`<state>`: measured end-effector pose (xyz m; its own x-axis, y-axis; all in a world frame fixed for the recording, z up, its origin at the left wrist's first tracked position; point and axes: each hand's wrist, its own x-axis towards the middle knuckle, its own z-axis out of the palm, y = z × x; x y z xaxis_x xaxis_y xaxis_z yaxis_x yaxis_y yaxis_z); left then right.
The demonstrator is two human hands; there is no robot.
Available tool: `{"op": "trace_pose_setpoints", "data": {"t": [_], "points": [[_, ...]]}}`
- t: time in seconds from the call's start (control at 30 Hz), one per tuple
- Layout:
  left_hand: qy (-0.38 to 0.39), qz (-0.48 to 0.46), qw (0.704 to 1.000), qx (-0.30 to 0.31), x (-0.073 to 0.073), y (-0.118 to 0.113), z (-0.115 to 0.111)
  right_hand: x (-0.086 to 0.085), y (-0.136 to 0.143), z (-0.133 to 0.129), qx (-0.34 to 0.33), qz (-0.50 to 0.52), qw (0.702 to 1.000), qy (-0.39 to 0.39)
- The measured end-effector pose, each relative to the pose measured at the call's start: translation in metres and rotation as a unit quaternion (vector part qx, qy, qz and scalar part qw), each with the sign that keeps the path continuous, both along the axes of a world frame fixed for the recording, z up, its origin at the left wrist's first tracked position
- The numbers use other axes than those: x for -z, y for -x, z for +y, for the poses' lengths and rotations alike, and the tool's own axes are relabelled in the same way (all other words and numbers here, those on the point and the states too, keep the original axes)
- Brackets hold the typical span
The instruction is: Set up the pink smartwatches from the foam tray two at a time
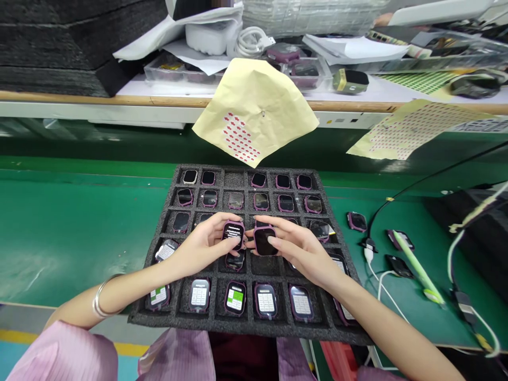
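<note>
A black foam tray with compartments of purple-framed watch units lies in front of me. My left hand holds a purple watch whose screen shows white text, with my thumb on its lower part. Beside it, my right hand holds another purple watch with a dark screen, thumb on its face. Both are above the middle of the tray. Several units in the front row, such as one watch with green blocks, have lit screens; the back rows are dark.
To the right lie a loose watch, a light green pen and white cables. Yellow sticker sheets hang from the shelf edge. Black foam blocks are stacked at the upper left.
</note>
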<state>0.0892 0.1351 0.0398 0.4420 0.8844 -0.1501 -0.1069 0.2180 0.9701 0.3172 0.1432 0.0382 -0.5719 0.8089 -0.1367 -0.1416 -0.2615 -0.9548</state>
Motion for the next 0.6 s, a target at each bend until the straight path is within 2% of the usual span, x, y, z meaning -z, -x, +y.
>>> {"op": "trace_pose_setpoints", "data": {"t": [0.2, 0.43, 0.6], "points": [[0.006, 0.002, 1.000, -0.030, -0.0014, -0.0008, 0.0026, -0.0013, -0.0010, 0.0008, 0.003, 0.018, 1.000, 0.024], [0.014, -0.027, 0.999, -0.035, -0.0045, 0.0006, 0.0018, -0.0060, 0.0022, 0.0002, 0.027, 0.062, 0.995, 0.071], [0.009, -0.011, 1.000, -0.020, -0.0076, 0.0034, -0.0015, -0.0082, 0.0028, 0.0022, 0.021, 0.081, 0.990, 0.110]]}}
